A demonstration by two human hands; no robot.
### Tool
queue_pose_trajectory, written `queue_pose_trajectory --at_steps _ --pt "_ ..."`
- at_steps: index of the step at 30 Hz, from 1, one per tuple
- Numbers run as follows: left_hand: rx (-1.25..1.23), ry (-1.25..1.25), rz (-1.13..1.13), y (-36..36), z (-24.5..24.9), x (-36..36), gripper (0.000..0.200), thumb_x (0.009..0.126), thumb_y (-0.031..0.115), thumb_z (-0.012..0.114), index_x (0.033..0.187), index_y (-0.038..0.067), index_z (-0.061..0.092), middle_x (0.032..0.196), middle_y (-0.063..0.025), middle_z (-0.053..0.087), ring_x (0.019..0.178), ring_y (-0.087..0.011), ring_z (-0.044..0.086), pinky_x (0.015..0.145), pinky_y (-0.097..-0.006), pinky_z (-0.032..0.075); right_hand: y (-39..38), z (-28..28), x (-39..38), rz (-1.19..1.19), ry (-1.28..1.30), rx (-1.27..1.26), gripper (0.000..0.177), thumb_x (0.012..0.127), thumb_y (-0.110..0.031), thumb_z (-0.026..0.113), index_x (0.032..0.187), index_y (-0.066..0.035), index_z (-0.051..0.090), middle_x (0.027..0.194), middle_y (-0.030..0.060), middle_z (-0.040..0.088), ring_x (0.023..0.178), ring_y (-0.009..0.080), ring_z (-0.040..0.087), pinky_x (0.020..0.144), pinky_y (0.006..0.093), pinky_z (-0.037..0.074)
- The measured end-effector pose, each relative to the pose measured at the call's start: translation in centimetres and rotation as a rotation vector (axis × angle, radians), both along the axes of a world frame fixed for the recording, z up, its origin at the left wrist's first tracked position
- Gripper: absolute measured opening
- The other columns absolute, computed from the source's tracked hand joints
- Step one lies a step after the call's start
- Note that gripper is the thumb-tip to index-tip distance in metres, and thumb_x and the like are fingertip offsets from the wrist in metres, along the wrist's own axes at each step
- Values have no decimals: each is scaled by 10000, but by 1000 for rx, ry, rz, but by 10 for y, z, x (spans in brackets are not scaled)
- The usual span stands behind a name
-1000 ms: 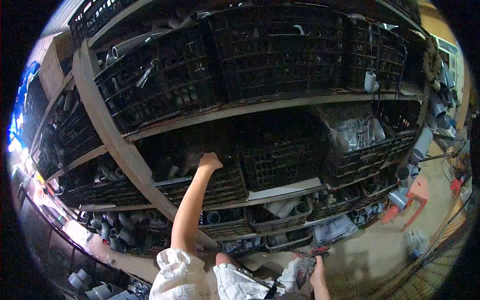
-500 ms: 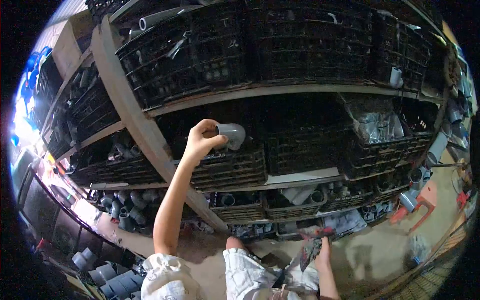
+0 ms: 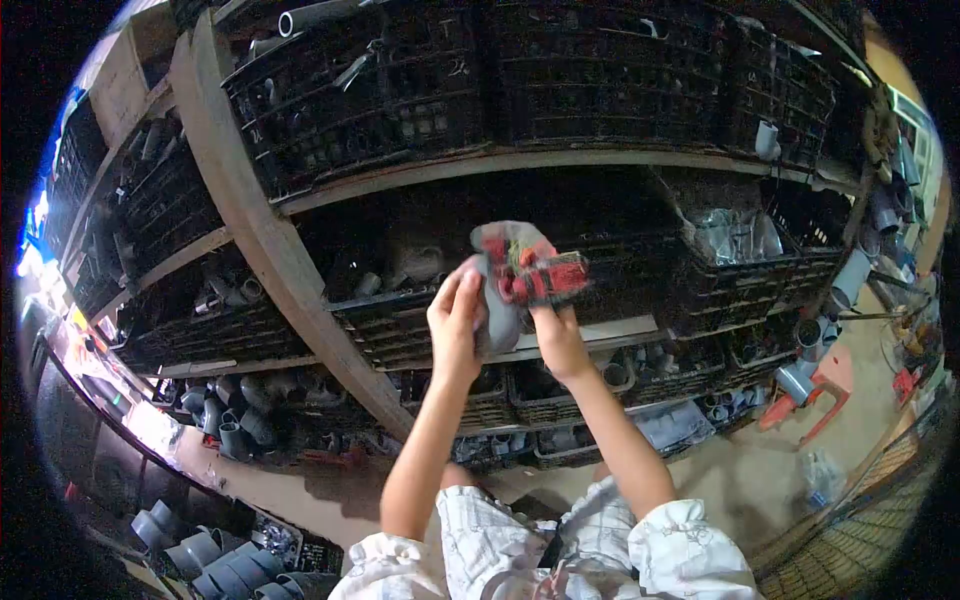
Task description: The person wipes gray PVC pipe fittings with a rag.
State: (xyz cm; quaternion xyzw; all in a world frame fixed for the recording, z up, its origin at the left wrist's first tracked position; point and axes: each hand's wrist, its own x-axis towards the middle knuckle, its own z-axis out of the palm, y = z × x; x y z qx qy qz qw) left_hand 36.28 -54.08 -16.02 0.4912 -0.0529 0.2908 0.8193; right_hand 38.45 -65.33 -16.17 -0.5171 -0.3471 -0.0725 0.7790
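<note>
In front of the middle shelf, my left hand point(image 3: 457, 315) grips a grey plastic pipe elbow point(image 3: 502, 318) from its left side. Against the elbow's right side is a crumpled red and dark patterned rag point(image 3: 548, 278), gripped in my right hand point(image 3: 560, 343). The rag covers part of the elbow and hides most of my right fingers. Both the rag and the elbow are slightly blurred.
Black plastic crates point(image 3: 605, 85) of fittings fill the shelves behind, with a slanted wooden post point(image 3: 255, 225) on the left. Grey pipe fittings point(image 3: 235, 570) lie at lower left. A red plastic stool point(image 3: 825, 385) and a clear plastic bag point(image 3: 822, 475) are on the floor at right.
My right hand has risen from beside my leg, bringing the rag against the elbow. My left hand has moved right with the elbow, which is now turned differently.
</note>
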Motion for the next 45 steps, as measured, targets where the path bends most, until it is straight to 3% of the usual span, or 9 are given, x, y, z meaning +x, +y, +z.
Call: queue_pose_trajectory --at_steps 6,13,15,16,17,23,35,39,45 --pt "168 -80 243 -17 7 14 271 821 220 550 971 -6 552 822 -18 552 727 -64 496 621 -178 403 14 -46 1 -331 -406 -187 270 784 -63 482 1051 -21 474 1131 110 390 1048 215 387 893 330 322" --pt "218 -206 230 -44 6 -3 223 797 69 567 989 -40 533 750 6 552 612 -19 473 541 -148 394 -26 -8 29 169 329 19 273 879 -225 376 1063 -43 463 1097 57 468 985 150 455 830 300 375" --pt "229 -131 230 -36 9 4 217 797 72 567 980 -38 532 751 1 551 633 -28 481 553 -158 404 -12 -45 45 -619 -397 -431 287 881 -216 389 1107 -50 452 1163 51 420 1048 163 424 880 304 345" --pt "337 -123 272 -34 9 7 234 801 78 559 1002 -37 527 736 7 547 645 -36 487 567 -167 411 -14 -43 31 -159 -95 -129 297 872 -182 402 1134 -46 435 1176 69 417 1081 193 406 913 319 313" --pt "501 -43 247 -27 5 8 376 771 118 594 1100 -23 478 887 -77 569 772 -110 534 666 -212 426 -17 -41 16 200 257 242 316 864 -149 415 1161 -42 418 1189 88 414 1115 223 388 947 334 282" --pt "1106 -336 104 -12 2 -17 1135 453 370 807 1311 48 139 1364 -166 129 1240 -293 196 940 -392 263 -36 -45 19 -357 -71 -145 257 809 -57 474 1063 -31 502 1070 126 521 1022 251 475 857 346 358" --pt "1390 -345 155 -11 21 -34 885 419 260 761 1163 -15 368 1224 -168 405 1104 -329 409 929 -378 326 -56 0 -18 -202 113 -377 302 845 -142 421 1115 -16 468 1068 138 516 1019 239 484 852 339 377" --pt "1347 -336 316 0 25 -28 941 407 260 755 1214 0 347 1211 -174 418 1098 -315 419 919 -376 335 -49 -21 -41 -503 -626 -489 590 683 -107 613 1227 -90 384 1262 187 308 1017 311 475 868 353 377" --pt "1469 -354 156 -16 11 -39 948 409 307 779 1197 -5 354 1181 -177 439 1052 -328 451 889 -386 364 -67 10 -14 -224 -498 -401 492 686 -113 608 1151 -59 455 1149 159 449 1000 256 489 869 328 369"
